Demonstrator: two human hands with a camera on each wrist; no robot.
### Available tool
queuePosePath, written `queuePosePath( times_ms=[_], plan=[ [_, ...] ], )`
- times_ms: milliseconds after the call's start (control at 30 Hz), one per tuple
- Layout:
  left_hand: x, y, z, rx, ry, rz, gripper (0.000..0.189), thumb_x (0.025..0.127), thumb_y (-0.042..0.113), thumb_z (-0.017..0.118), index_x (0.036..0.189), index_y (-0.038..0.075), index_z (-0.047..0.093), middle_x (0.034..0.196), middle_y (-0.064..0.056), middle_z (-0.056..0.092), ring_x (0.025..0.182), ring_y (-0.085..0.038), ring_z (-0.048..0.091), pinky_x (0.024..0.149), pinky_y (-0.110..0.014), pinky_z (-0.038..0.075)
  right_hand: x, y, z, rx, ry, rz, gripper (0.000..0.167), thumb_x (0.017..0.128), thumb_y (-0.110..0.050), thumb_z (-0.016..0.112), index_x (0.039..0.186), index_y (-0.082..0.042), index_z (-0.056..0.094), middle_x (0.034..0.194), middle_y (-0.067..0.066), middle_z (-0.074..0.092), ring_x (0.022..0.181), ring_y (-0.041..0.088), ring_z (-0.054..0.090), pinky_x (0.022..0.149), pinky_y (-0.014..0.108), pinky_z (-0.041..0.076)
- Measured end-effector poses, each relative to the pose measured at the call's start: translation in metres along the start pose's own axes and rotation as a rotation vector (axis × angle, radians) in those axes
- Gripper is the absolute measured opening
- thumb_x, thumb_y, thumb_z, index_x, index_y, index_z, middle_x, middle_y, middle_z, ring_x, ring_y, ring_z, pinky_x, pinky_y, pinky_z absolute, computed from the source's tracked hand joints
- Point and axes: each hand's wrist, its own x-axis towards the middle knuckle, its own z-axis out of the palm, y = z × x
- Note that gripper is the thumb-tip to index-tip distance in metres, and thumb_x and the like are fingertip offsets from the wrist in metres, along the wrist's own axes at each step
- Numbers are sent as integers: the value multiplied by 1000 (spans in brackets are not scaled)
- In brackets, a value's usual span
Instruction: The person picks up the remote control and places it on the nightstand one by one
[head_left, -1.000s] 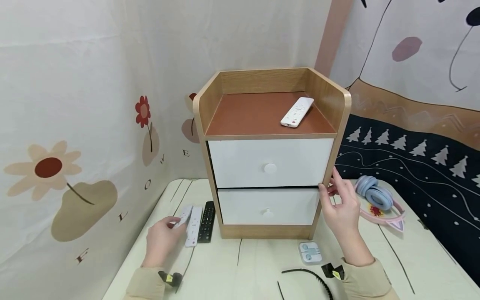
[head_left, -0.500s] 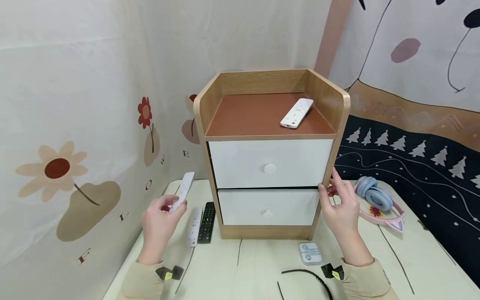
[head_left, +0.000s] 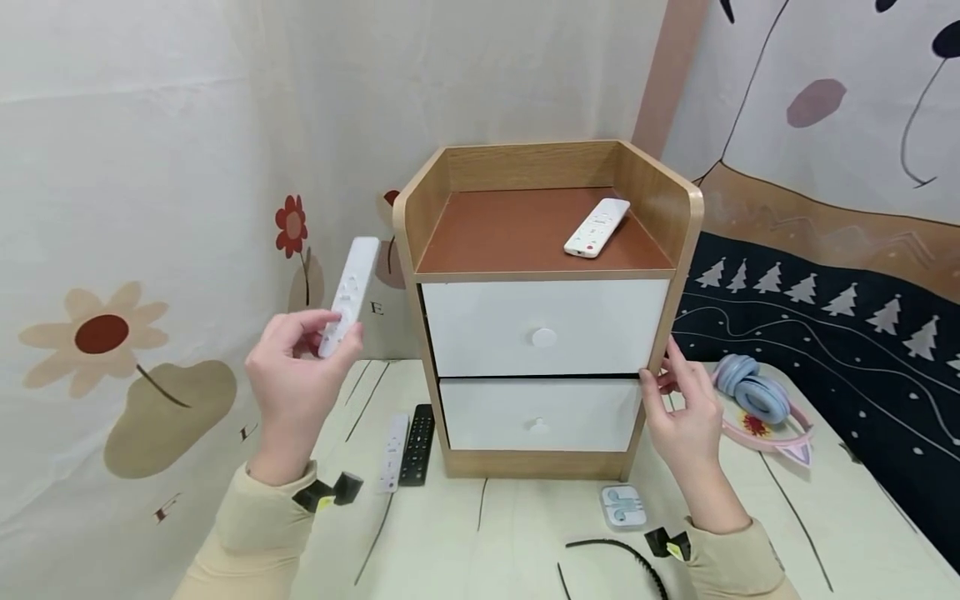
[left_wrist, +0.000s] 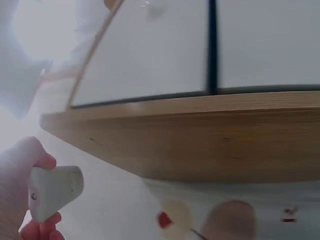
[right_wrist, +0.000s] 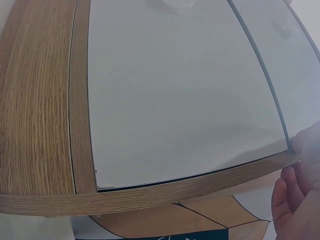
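Observation:
My left hand [head_left: 296, 379] pinches a white remote control [head_left: 351, 292] between thumb and fingers, raised above the table to the left of the cabinet. In the left wrist view one end of that remote [left_wrist: 55, 192] points toward the camera, beside the cabinet's wooden side [left_wrist: 200, 142]. My right hand [head_left: 686, 417] holds the right side edge of the wooden two-drawer cabinet [head_left: 543, 462], with the thumb at its front and fingers along the side. Both white drawers are closed. Another white remote [head_left: 597, 227] lies on the cabinet's brown top shelf.
On the table left of the cabinet lie a white remote [head_left: 393, 452] and a black remote [head_left: 417, 446]. Boxed earphones [head_left: 622, 507] and a black headband [head_left: 622, 550] lie in front. Blue-and-pink cat-ear headphones [head_left: 761, 408] rest at the right. Printed curtains [head_left: 150, 167] surround the table.
My left hand has lifted the white remote off the table from beside the other two, raising it and tilting it more upright. My right hand stays at the cabinet's side.

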Motion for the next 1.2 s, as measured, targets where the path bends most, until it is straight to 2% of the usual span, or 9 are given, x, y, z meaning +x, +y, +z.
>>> queuePosePath(
  times_ms=[167,267,400,533,667,867,1033,1200],
  plan=[
    [15,31,0,-121,92,103,26,80,1,89,105,-1,84,88,12,59,75,-4,55,61,-9,43,-1,2,1,1,-6,-4,71,91,11,78,158,-6,59,107,29,66,92,-15,52,89,-3,44],
    [22,50,3,-212,115,147,25,80,-2,87,104,-5,83,87,13,60,75,-7,55,61,-12,42,-1,2,2,3,-6,-7,71,91,11,78,158,-6,59,107,29,66,92,-15,53,89,-3,44],
    [29,67,11,-308,108,227,24,79,0,88,101,-5,83,88,12,63,75,-9,55,61,-15,41,-1,1,2,1,8,-13,72,90,13,79,157,-6,60,107,28,67,91,-13,54,88,-3,44],
    [30,78,22,-349,72,306,22,79,5,89,99,-2,84,87,1,67,76,-10,56,62,-15,44,-2,0,2,5,7,-5,71,91,12,79,157,-7,60,107,27,67,91,-12,54,88,-3,44],
    [29,89,33,-293,5,358,20,80,11,89,98,3,84,85,-11,70,77,-10,57,67,-16,47,-2,0,3,7,0,-4,72,91,12,79,157,-7,60,107,27,67,91,-13,54,88,-3,44],
    [24,103,50,-138,-136,420,18,81,16,91,96,9,85,82,-7,69,76,-13,57,63,-19,45,-1,0,3,14,8,-9,72,90,13,79,157,-7,60,106,27,67,90,-11,54,88,-3,44],
    [23,113,66,-9,-192,495,18,82,22,90,94,11,82,82,-8,68,74,-20,59,61,-29,47,0,-1,3,10,0,-7,71,91,12,78,157,-7,60,106,27,67,90,-11,54,88,-3,44],
    [26,123,83,53,-237,483,19,83,27,88,91,12,80,80,-9,68,73,-24,60,61,-36,47,0,-2,1,6,4,4,71,91,12,78,157,-7,60,108,28,66,91,-14,53,88,-3,44]
  ],
)
